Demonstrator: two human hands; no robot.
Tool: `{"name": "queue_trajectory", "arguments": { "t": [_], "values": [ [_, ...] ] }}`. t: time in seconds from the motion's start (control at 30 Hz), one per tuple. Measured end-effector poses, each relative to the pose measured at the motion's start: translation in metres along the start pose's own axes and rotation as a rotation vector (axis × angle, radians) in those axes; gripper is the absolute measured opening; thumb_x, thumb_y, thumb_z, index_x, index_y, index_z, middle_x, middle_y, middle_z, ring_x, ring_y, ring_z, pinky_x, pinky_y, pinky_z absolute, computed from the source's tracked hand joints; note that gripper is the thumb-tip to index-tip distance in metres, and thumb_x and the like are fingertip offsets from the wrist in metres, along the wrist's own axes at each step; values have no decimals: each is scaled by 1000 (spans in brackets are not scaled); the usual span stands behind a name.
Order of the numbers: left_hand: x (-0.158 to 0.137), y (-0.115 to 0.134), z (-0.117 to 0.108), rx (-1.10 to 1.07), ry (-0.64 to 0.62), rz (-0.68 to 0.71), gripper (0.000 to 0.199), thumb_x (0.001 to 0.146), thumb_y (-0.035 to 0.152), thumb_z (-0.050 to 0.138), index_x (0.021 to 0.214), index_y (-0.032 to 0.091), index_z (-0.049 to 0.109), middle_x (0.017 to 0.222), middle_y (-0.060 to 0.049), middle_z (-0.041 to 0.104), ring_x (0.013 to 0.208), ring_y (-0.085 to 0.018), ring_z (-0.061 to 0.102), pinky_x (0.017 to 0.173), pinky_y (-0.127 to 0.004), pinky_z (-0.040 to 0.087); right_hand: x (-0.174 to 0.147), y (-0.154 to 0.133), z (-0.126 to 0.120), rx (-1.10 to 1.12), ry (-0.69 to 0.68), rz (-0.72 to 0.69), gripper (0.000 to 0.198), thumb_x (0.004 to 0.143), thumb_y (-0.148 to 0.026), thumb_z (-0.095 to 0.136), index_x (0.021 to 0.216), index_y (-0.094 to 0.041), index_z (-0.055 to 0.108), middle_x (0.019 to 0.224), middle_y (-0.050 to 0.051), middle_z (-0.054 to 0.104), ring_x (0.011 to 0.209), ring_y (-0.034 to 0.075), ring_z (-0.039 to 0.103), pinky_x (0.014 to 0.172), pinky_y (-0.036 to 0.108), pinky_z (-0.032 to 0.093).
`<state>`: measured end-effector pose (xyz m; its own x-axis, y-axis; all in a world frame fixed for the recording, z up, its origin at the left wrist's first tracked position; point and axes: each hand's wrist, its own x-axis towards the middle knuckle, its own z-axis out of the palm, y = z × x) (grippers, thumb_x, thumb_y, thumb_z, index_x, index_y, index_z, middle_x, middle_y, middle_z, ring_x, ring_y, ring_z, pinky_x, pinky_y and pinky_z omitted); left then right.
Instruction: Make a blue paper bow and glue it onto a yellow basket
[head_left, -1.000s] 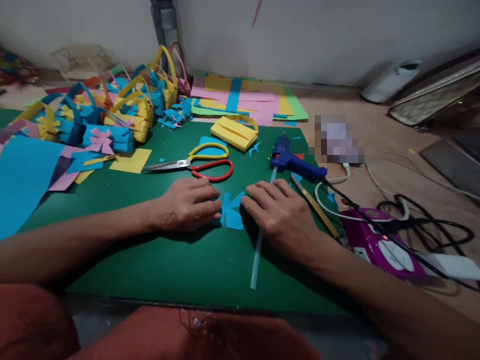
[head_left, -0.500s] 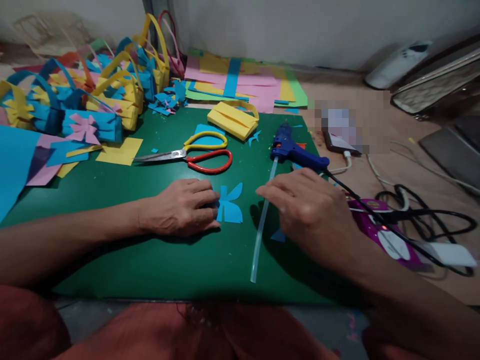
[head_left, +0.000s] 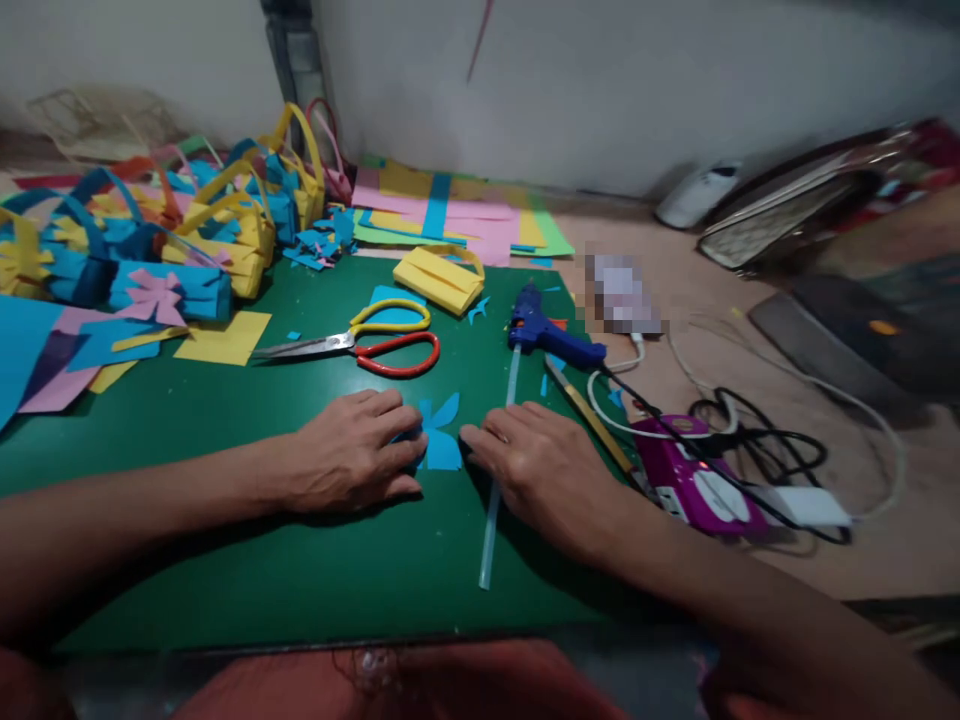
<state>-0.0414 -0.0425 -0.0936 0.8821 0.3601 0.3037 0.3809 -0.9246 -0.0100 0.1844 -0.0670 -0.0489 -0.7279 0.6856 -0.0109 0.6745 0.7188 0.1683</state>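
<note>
My left hand (head_left: 367, 450) rests on the green board with curled fingers over the left side of a blue paper cutout (head_left: 444, 448), whose petal-like ends show. Just right of the cutout, my right hand (head_left: 536, 470) is low over the board, its fingers bent together; whatever they may hold is hidden. Beneath it passes a clear glue stick (head_left: 489, 545), which runs from the back of a blue glue gun (head_left: 536, 325). Scissors (head_left: 352, 342) with one yellow and one red handle lie beyond my left hand. A small yellow paper bag (head_left: 439, 280) lies behind them.
Several paper bags (head_left: 169, 292) crowd the far left, near loose coloured sheets (head_left: 225, 338). More sheets (head_left: 480, 215) are stacked at the back. Rightward are a yellow-handled cutter (head_left: 592, 415), a purple power strip (head_left: 697, 475) with tangled cords, and a blurred phone (head_left: 622, 295).
My right hand has moved down and left, close to the blue cutout, uncovering the cutter. My left hand stays on the cutout. The camera view has tilted up and turned slightly right.
</note>
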Motion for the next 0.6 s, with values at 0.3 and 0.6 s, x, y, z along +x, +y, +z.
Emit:
{"name": "queue_trajectory", "arguments": {
  "t": [0.3,0.6],
  "values": [
    [-1,2,5,-14,125,0,29,92,36,46,86,15,63,87,-10,62,72,-19,50,63,-31,43,14,56,-5,-363,-29,581,26,85,-8,40,102,-11,60,94,18,66,82,26,61,60,32,33],
    [-4,3,1,54,214,56,33,92,30,45,70,14,63,72,-7,63,68,-16,55,59,-28,46,20,77,15,-261,-115,601,34,85,-5,33,111,-9,54,84,19,66,83,29,61,65,35,37]
  ]
}}
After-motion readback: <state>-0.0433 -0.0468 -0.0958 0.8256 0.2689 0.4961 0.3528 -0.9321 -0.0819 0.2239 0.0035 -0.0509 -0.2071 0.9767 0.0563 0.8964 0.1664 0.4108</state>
